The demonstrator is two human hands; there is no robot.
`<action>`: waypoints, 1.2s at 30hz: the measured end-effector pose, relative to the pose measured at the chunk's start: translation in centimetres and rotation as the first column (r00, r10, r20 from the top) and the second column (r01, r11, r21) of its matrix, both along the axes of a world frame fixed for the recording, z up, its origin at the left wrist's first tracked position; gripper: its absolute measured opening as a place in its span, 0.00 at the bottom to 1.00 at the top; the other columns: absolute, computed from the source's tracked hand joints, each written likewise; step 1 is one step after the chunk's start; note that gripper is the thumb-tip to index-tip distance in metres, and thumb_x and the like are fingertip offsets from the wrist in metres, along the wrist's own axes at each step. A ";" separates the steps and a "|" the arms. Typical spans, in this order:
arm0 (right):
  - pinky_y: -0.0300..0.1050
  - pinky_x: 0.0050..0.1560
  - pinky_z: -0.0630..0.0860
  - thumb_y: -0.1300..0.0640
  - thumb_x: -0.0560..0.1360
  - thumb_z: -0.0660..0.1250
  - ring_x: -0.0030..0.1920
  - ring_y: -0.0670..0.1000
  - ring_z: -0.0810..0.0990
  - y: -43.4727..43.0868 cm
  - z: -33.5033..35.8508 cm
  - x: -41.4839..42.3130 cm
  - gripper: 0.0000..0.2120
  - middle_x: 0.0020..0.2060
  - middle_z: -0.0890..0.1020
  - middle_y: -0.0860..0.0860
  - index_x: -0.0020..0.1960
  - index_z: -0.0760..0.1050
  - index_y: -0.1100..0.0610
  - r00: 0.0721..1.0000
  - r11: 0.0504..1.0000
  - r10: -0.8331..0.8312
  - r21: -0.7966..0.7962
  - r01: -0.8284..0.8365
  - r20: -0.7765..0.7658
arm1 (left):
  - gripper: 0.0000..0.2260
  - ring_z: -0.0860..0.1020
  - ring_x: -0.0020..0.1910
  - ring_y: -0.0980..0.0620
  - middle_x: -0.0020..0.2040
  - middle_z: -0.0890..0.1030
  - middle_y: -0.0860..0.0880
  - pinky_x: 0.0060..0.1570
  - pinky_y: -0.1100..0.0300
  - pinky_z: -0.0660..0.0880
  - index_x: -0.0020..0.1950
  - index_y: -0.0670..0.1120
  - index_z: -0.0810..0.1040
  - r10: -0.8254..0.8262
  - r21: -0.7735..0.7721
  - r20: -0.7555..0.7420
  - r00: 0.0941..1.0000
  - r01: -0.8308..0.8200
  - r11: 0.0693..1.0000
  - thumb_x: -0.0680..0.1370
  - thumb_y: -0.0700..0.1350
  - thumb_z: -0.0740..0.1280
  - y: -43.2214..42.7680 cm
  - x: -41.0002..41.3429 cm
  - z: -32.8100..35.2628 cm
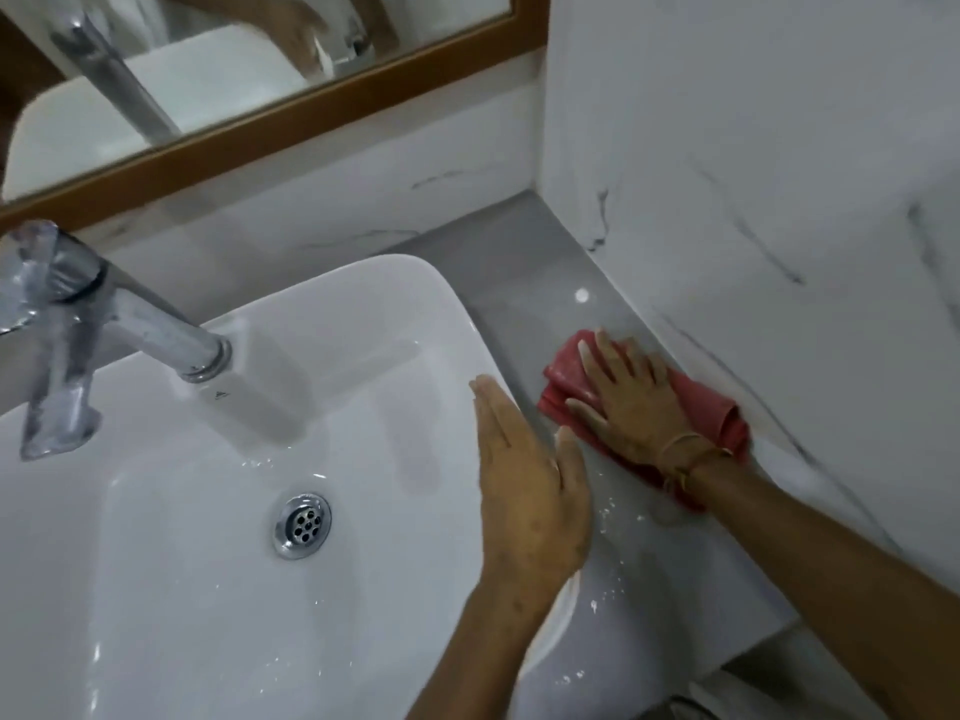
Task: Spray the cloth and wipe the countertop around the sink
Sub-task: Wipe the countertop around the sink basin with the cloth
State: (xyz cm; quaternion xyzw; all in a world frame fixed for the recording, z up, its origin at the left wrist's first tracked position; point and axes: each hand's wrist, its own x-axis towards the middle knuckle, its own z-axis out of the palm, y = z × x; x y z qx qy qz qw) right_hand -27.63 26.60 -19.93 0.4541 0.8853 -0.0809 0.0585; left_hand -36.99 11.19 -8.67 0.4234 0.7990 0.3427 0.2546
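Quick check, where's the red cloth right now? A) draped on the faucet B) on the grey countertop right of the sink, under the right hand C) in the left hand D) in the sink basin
B: the right hand presses the red cloth flat on the grey countertop, beside the marble wall; the left hand is empty, over the sink rim.

The sink (291, 387) fills the left, its drain (302, 525) in the basin and the tap (98, 324) at its far left. The countertop (519, 262) runs along its right, up to the wall (753, 148). The cloth (566, 392) lies on the countertop under the right hand (631, 402). The left hand (530, 491) rests flat on the sink's right rim. A mirror (218, 85) hangs at the far side.
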 end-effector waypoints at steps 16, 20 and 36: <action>0.60 0.72 0.58 0.40 0.78 0.46 0.73 0.64 0.60 -3.8 0.4 2.1 0.31 0.76 0.58 0.55 0.76 0.52 0.55 0.998 0.999 -0.005 0.039 0.007 -0.058 | 0.30 0.42 0.71 0.71 0.74 0.40 0.65 0.62 0.85 0.39 0.74 0.56 0.36 0.111 -0.009 0.075 0.991 -0.111 0.994 0.75 0.58 0.44 0.4 0.8 -0.2; 0.60 0.72 0.53 0.44 0.79 0.45 0.74 0.64 0.56 -4.1 0.4 -3.9 0.29 0.78 0.52 0.54 0.76 0.48 0.55 0.996 0.997 0.079 0.015 -0.078 -0.048 | 0.27 0.44 0.72 0.67 0.78 0.44 0.56 0.64 0.82 0.39 0.77 0.49 0.40 0.075 -0.006 0.015 0.997 -0.075 0.997 0.81 0.51 0.49 0.4 0.6 -0.7; 0.63 0.72 0.57 0.42 0.76 0.55 0.73 0.63 0.59 -19.9 -0.4 3.9 0.35 0.77 0.55 0.54 0.77 0.46 0.53 0.996 0.998 0.051 -0.044 -0.055 -0.074 | 0.27 0.48 0.78 0.51 0.80 0.45 0.49 0.70 0.64 0.47 0.77 0.46 0.40 0.048 -0.059 -0.013 0.999 -0.049 0.997 0.83 0.50 0.50 0.2 0.5 -0.5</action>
